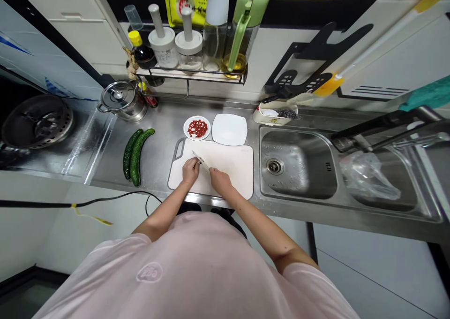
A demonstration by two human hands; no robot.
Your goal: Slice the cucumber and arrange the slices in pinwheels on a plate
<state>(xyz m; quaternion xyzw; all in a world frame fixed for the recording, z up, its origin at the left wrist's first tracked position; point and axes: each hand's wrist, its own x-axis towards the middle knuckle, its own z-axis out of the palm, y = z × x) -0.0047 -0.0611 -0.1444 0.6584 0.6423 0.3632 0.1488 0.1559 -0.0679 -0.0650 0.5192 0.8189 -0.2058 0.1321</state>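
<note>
Head view:
Right hand point(221, 181): fingers wrapped round the handle of 1 slim, pointed, pale knife point(201, 160), blade slanting toward the left hand
Left hand point(191, 171): fingers bent beside the blade; cannot tell whether they grasp anything
Location: knife and hands over 1 white, flat, rounded-corner cutting board with grey edging point(235, 164), set on a smooth stainless-steel counter point(161, 136)
Hazards, judged: fingertips lie close to the blade, so a slip or twist could nick them; a slick board on slick metal might skid under pressure; a shove forward could jostle 1 round white dish point(185, 127) at its far edge, spilling small, irregular red pieces point(197, 128)
Materials and shapes: 1 glossy white, rounded-square plate point(229, 129); 2 long, curved, dark-green cucumbers point(139, 157) with bumpy skin, left of the board
</note>
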